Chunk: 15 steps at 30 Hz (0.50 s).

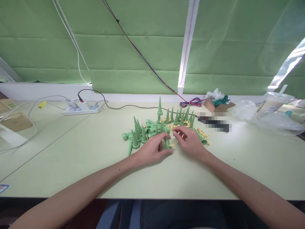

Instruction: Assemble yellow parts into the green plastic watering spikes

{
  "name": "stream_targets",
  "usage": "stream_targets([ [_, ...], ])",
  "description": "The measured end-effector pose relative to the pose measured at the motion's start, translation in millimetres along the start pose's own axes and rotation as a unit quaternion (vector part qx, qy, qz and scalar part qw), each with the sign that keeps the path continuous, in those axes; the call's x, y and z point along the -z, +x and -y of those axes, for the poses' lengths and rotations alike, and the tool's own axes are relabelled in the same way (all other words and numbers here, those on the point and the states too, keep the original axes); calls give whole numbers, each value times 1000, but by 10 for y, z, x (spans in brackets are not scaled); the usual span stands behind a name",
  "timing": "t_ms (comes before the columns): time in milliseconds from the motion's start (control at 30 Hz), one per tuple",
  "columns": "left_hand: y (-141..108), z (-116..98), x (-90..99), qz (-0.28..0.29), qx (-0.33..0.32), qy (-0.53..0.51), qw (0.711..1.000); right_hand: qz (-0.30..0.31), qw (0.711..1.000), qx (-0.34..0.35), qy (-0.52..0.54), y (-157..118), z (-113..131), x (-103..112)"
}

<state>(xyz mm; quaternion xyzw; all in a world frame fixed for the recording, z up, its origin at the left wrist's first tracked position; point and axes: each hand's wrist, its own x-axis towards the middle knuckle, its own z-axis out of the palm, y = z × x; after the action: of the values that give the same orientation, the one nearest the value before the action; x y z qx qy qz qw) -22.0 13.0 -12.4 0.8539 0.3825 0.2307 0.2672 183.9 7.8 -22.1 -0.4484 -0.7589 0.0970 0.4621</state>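
My left hand [152, 149] is curved round a green plastic watering spike [167, 142], thumb and fingers on its sides. From the base of that spike a small yellow valve [172, 145] sticks out, low over the table. Just to the right, my right hand [189, 140] has thumb and forefinger pinched together, with a pale yellow valve partly hidden at the tips. Beyond both hands, several green cone spikes [176, 119] stand point up. Green tubular pieces [152, 129] lie heaped to the left of them, and loose yellow valves [203, 133] are scattered at the right.
A white power strip [82, 109] with plugs and cables lies at the back left. Back right are an open cardboard box [217, 106], a coiled red-blue cable [192, 101], a blurred dark object [214, 123], and a drink cup [273, 103] amid plastic bags.
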Motion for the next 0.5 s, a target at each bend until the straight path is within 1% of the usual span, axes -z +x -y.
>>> stream_targets([
  [200,-15,-42,12,35,3,-38,999,-7,1000,-2,-1,-7,-9,-5],
  [500,-18,-47,8,36,1,-62,997,-3,1000,-1,-2,-3,-1,-7],
])
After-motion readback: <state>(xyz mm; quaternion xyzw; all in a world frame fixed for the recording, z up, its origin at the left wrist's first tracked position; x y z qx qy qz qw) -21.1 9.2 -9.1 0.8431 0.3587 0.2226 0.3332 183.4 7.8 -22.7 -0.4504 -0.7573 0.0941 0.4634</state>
